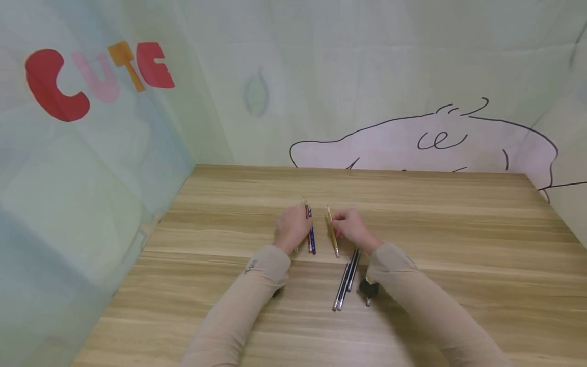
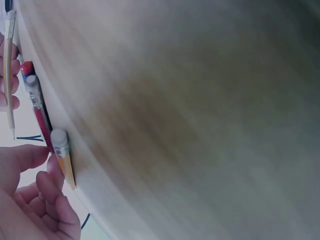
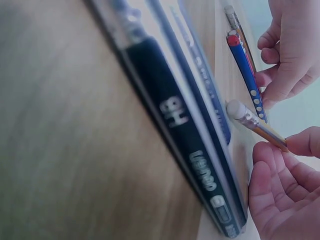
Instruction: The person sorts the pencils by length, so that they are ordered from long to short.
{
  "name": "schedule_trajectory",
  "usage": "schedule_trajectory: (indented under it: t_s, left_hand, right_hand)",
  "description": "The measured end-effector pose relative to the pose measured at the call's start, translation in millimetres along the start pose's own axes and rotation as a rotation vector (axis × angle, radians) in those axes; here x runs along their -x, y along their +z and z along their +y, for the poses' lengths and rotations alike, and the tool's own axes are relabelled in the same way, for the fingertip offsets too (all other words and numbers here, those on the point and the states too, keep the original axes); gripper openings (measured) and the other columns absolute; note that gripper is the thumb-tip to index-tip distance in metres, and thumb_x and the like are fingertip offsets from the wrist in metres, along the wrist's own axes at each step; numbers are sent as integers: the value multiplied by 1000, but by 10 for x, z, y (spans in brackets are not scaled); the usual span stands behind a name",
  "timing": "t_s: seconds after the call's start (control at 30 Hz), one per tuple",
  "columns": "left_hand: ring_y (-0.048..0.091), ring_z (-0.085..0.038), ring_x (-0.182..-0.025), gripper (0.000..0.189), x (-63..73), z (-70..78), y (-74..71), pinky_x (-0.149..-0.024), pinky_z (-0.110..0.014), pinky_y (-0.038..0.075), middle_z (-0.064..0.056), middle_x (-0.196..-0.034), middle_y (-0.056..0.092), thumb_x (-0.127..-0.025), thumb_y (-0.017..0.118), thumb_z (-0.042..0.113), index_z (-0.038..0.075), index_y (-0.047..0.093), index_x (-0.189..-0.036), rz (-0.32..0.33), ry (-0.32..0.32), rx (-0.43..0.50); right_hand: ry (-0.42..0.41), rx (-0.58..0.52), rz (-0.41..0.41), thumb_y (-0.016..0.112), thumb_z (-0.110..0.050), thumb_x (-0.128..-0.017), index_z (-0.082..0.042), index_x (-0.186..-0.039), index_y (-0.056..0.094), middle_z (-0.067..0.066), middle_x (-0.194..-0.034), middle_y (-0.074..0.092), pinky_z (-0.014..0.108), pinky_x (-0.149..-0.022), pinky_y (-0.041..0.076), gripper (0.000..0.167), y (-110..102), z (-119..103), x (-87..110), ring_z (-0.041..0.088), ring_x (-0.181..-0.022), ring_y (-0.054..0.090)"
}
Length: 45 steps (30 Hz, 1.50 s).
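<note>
My right hand (image 1: 350, 225) pinches a yellow pencil (image 1: 332, 232) between thumb and fingers, its white eraser toward me. To its left, my left hand (image 1: 293, 225) has its thumb and finger at a red pencil (image 2: 42, 122), pinching it low over the table. A blue pencil with white dots (image 3: 246, 72) lies right beside the red one, red end toward me. Another yellow pencil (image 2: 64, 157) is on the outer side, partly hidden by the left hand. Several dark pencils (image 1: 347, 278) lie below the right hand; one in the right wrist view reads HB.
The wood-grain table (image 1: 206, 219) runs back to a printed cloth wall (image 1: 229, 92) with a cartoon outline. A second cloth side (image 1: 91, 178) bears the letters CUTE. A black wrist device (image 1: 368, 288) under the right sleeve overlaps one dark pencil.
</note>
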<state>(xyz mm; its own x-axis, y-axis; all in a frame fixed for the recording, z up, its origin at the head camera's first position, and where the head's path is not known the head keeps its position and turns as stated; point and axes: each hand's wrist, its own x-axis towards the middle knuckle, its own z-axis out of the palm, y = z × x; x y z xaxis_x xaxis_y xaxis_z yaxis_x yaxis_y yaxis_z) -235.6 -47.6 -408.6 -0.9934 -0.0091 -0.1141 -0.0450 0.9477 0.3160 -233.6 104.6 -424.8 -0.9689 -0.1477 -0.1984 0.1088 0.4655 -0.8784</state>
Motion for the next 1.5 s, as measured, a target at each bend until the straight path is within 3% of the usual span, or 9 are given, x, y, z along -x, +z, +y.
schedule_trajectory:
  t_s: [0.2,0.5,0.67,0.93,1.5]
  left_hand:
    - [42,-10,-44,29,1,-14,-13,-40,-22,33,3,-54,49,-83,55,30,15,48,-59,7,4,-4]
    - [41,-9,-47,18,-13,-81,-38,-41,-19,31,4,-59,49,-83,55,22,14,50,-68,23,25,68]
    - [43,-10,-47,16,7,-162,-60,-41,-20,33,2,-60,50,-82,56,22,14,50,-70,3,-1,94]
    - [35,-7,-40,31,58,-218,-39,-36,-18,27,6,-48,41,-82,57,25,14,44,-56,-62,-16,101]
    - [34,-8,-42,36,66,-193,-38,-39,-20,26,6,-48,38,-83,56,29,15,40,-54,-34,-10,60]
  right_hand:
    - [13,-5,-4,55,-5,-82,6,-95,59,3,-60,55,20,-48,43,18,17,-10,-9,9,-50,49]
    - [55,-35,-4,54,-3,-81,8,-95,59,5,-62,55,23,-50,47,18,50,-41,-12,10,-50,50]
    - [65,-33,-3,54,-3,-81,8,-93,59,5,-62,55,22,-48,46,17,88,-56,-31,10,-50,50]
    - [99,-41,3,53,-1,-80,8,-92,59,4,-60,53,19,-44,43,16,160,-75,-82,9,-47,48]
    - [127,36,27,57,-5,-81,3,-90,60,9,-70,58,18,-45,43,13,284,-168,-132,11,-51,50]
